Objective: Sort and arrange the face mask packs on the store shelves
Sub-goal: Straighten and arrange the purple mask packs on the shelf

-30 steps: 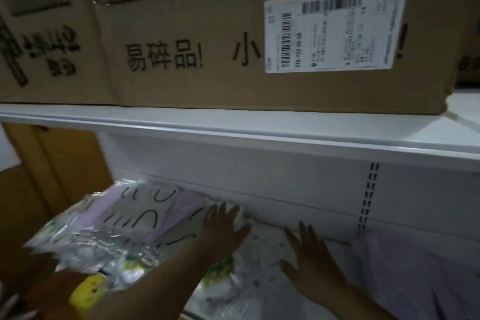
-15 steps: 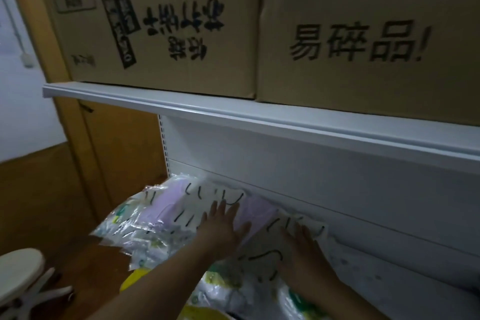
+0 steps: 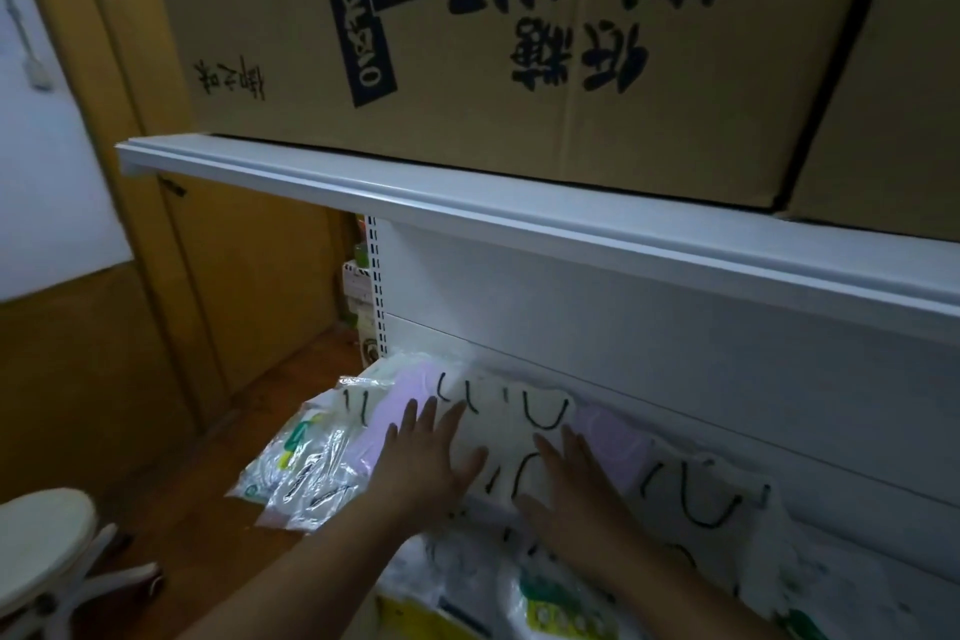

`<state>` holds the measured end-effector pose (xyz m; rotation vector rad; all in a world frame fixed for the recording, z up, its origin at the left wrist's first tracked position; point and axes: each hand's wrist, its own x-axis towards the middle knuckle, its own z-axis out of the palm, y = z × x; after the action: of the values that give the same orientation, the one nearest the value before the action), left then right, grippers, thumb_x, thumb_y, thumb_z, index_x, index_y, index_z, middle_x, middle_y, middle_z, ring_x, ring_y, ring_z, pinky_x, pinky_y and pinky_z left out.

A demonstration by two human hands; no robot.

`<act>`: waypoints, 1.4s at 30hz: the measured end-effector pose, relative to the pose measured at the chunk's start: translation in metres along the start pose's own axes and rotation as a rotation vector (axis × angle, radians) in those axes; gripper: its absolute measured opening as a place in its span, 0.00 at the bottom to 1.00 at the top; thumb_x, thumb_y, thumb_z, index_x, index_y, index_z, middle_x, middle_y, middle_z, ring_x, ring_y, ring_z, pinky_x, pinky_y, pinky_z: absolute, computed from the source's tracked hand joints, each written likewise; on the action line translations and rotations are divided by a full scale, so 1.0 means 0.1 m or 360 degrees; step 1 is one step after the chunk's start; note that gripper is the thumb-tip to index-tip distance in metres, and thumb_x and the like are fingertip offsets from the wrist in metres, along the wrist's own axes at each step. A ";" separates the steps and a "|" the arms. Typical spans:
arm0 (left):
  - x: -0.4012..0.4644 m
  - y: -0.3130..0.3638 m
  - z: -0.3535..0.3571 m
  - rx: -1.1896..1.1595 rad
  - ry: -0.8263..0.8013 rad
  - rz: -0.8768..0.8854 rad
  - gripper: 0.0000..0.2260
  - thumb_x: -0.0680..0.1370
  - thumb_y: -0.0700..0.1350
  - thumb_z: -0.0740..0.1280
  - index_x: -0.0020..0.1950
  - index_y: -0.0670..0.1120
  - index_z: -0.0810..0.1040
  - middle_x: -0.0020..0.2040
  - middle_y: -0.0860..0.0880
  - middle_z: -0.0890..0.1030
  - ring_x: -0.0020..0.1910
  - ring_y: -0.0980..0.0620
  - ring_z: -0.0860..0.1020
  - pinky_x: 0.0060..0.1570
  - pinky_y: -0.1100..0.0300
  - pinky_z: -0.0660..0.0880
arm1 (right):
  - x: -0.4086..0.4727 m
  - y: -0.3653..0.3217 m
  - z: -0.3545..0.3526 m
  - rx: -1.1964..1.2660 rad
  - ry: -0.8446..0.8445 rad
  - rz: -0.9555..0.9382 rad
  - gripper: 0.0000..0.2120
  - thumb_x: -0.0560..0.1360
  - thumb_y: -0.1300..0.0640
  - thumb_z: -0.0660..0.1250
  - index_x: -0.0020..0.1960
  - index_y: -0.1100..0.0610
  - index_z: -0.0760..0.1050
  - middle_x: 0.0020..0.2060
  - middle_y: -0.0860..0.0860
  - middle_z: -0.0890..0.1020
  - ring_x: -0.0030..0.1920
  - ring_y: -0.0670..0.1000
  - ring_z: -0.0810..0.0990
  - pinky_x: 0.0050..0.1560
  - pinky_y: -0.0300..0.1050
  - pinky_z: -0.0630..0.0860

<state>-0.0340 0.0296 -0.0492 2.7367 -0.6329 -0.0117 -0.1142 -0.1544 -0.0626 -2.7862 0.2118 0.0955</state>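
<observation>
We press our left hand (image 3: 423, 463) and right hand (image 3: 574, 486) flat, fingers spread, on the face mask packs (image 3: 498, 437), which lie in an overlapping row along the back of the white metal shelf (image 3: 857, 582). The packs are glossy, crinkled plastic, white and pale lilac with black curved lines; some hang over the shelf's left end. Above, an upper shelf (image 3: 467, 203) with a smooth moulded edge carries matte brown cardboard boxes (image 3: 519, 42) printed in dark characters. Left stand a wooden door (image 3: 249, 276), a wood floor and a round pale stool (image 3: 36, 541).
</observation>
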 end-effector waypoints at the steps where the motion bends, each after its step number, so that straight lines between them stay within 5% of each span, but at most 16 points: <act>1: 0.01 -0.02 0.00 -0.0012 -0.0004 0.0001 0.30 0.79 0.63 0.54 0.78 0.54 0.51 0.80 0.48 0.49 0.78 0.46 0.45 0.74 0.47 0.46 | 0.04 -0.02 0.02 0.0033 -0.0008 -0.0001 0.37 0.78 0.37 0.56 0.78 0.48 0.42 0.77 0.55 0.39 0.77 0.56 0.39 0.76 0.50 0.45; 17: 0.39 -0.14 -0.11 0.0141 -0.0089 -0.0084 0.31 0.79 0.65 0.52 0.79 0.57 0.48 0.80 0.48 0.47 0.78 0.47 0.42 0.75 0.47 0.44 | 0.37 -0.08 0.15 -0.0194 -0.0027 -0.0078 0.43 0.74 0.28 0.48 0.78 0.52 0.38 0.76 0.55 0.35 0.76 0.58 0.34 0.74 0.60 0.40; 26: 0.72 -0.36 -0.08 0.0055 -0.0164 0.0098 0.29 0.80 0.63 0.51 0.79 0.56 0.49 0.80 0.47 0.45 0.78 0.45 0.41 0.75 0.47 0.45 | 0.45 -0.08 0.16 -0.0158 -0.0174 0.0035 0.41 0.75 0.32 0.54 0.79 0.53 0.46 0.78 0.51 0.43 0.77 0.52 0.42 0.75 0.56 0.41; 29: 0.74 -0.43 -0.12 -0.0304 -0.0052 0.0159 0.24 0.81 0.58 0.57 0.76 0.53 0.61 0.79 0.50 0.56 0.78 0.50 0.50 0.74 0.55 0.51 | 0.41 -0.14 0.08 -0.0049 0.0006 0.0118 0.31 0.77 0.37 0.57 0.76 0.49 0.57 0.77 0.45 0.56 0.76 0.47 0.53 0.75 0.48 0.46; 31: 0.70 -0.40 -0.19 -0.0732 0.0114 0.0145 0.12 0.80 0.52 0.63 0.62 0.59 0.75 0.67 0.53 0.74 0.70 0.52 0.69 0.70 0.58 0.62 | 0.37 -0.22 0.01 0.0037 0.0218 0.0215 0.23 0.79 0.41 0.57 0.72 0.46 0.62 0.73 0.43 0.65 0.73 0.45 0.60 0.74 0.42 0.48; 33: 0.66 -0.37 -0.27 -0.1283 0.0051 -0.0004 0.09 0.78 0.46 0.66 0.44 0.61 0.80 0.49 0.54 0.82 0.56 0.49 0.79 0.62 0.54 0.73 | 0.32 -0.33 -0.05 0.0199 0.0401 0.0327 0.20 0.80 0.42 0.57 0.71 0.43 0.64 0.70 0.43 0.70 0.71 0.46 0.65 0.72 0.39 0.52; 35: 0.63 -0.37 -0.31 -0.1906 -0.0228 -0.0277 0.04 0.75 0.46 0.69 0.45 0.50 0.84 0.44 0.48 0.85 0.50 0.45 0.82 0.53 0.53 0.76 | 0.28 -0.51 -0.07 0.0368 0.0532 0.0364 0.20 0.79 0.43 0.59 0.71 0.42 0.65 0.69 0.43 0.72 0.68 0.46 0.68 0.70 0.38 0.58; 37: 0.60 -0.39 -0.35 -0.2367 -0.0656 -0.0535 0.12 0.77 0.51 0.67 0.53 0.44 0.82 0.44 0.45 0.86 0.46 0.45 0.83 0.45 0.55 0.76 | 0.26 -0.75 -0.03 0.0478 0.0603 0.0265 0.22 0.78 0.44 0.61 0.72 0.43 0.64 0.71 0.42 0.67 0.70 0.43 0.66 0.71 0.34 0.57; 39: 0.55 -0.46 -0.35 -0.2610 -0.0961 -0.0570 0.17 0.75 0.59 0.65 0.51 0.48 0.83 0.40 0.47 0.85 0.40 0.47 0.82 0.42 0.54 0.75 | 0.28 -1.02 0.06 0.0382 0.0538 0.0101 0.26 0.78 0.44 0.61 0.74 0.44 0.59 0.74 0.40 0.59 0.74 0.39 0.58 0.70 0.27 0.48; 42: 0.48 -0.69 -0.30 -0.2713 -0.1218 -0.0548 0.19 0.74 0.55 0.65 0.57 0.46 0.83 0.55 0.42 0.83 0.57 0.43 0.80 0.65 0.45 0.70 | 0.34 -1.33 0.23 0.0248 0.0306 -0.0036 0.37 0.76 0.40 0.62 0.78 0.46 0.46 0.74 0.38 0.43 0.75 0.38 0.43 0.68 0.27 0.40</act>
<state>0.0415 0.0768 -0.0396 1.0362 -0.0857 -1.1116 -0.0603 -0.0277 -0.0434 -2.6405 0.2249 -0.1870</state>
